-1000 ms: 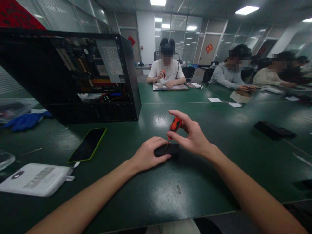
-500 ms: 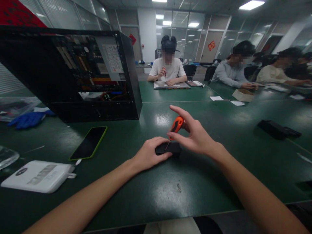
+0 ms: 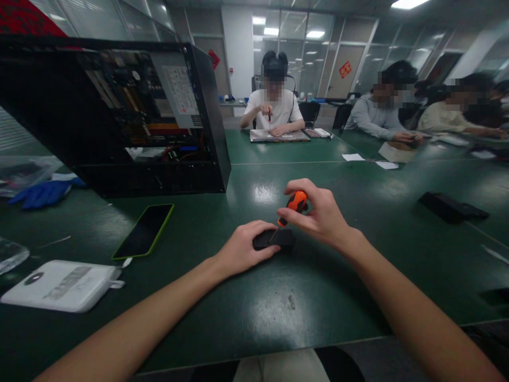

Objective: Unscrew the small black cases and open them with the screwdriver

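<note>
Left hand (image 3: 244,245) at 9 o'clock of the small black block (image 3: 286,241), fingers and thumb gripping it on the bench (image 3: 222,329) at mid-view. Screwdriver (image 3: 297,201) tip at the block's top face, handle leaning toward 1 o'clock; right hand (image 3: 320,212) at 2 o'clock, fingers gripping that handle. Judged best: block pinned firmly, shaft squared to the face, pressure steady.

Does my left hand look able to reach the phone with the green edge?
Probably yes: the phone lies left of your left hand, and nothing seems to stand between them. That hand grips the black block, though, so it would likely need freeing.
</note>
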The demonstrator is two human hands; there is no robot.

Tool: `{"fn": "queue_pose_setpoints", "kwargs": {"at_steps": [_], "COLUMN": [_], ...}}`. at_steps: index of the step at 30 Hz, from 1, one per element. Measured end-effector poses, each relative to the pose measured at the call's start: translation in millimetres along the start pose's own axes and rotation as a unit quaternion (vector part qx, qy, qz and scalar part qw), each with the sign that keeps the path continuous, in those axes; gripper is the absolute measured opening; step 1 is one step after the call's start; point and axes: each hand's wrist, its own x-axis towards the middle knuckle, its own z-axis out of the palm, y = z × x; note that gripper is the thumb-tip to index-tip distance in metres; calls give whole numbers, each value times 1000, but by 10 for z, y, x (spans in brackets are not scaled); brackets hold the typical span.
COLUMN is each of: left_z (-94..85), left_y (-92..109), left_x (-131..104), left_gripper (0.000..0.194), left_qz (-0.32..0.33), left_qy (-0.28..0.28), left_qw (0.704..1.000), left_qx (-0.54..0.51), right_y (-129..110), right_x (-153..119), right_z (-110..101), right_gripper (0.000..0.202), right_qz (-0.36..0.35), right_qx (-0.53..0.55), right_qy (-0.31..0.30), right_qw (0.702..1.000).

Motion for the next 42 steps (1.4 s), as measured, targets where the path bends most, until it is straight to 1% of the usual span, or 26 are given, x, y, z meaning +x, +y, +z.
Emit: {"fn": "queue_pose_setpoints", "kwargs": {"at_steps": [3,6,8,11,13,15,19,21,24,28,31,38,40,42], "left_z": [0,-20,-61,-164,-234,-276,-244,-198,-144,-125,-123,-113,-114,-115], "left_y": [13,30,46,75,91,103,104,94,72,50,42,47,47,41], "left_x": [3,8,12,17,16,9,-7,-10,-8,-4,-3,-8,-11,-15], "left_gripper": [34,32,31,33,32,33,41,40,36,35,34,33,33,33], "left_qz": [-3,-10,-17,-32,-33,-21,6,2,-10,-16,-18,-17,-14,-10], "left_qy": [-3,-4,-8,-29,-48,-61,-58,-52,-45,-41,-38,-35,-36,-36], "left_qw": [1000,1000,1000,999,998,997,997,998,999,999,999,999,999,999], "left_qx": [-2,-3,-4,0,11,29,43,36,22,17,15,18,18,20], "right_y": [-9,-39,-50,-3,93,234,490,526,458,339,318,357,356,334], "right_x": [-2,-5,-14,-59,-109,-157,-210,-213,-204,-186,-180,-195,-193,-179], "right_z": [-32,-40,-46,-96,-168,-261,-404,-413,-362,-292,-284,-264,-288,-358], "right_gripper": [24,35,35,24,19,16,11,11,11,10,10,11,12,17], "right_qz": [33,20,21,77,121,149,180,187,178,163,161,175,185,206], "right_qx": [9,33,51,72,78,79,123,143,131,104,105,111,122,129], "right_qy": [-24,-40,-52,-64,-67,-39,80,98,81,47,47,50,30,-16], "right_qw": [999,998,997,992,987,985,973,967,972,980,980,977,975,970]}}
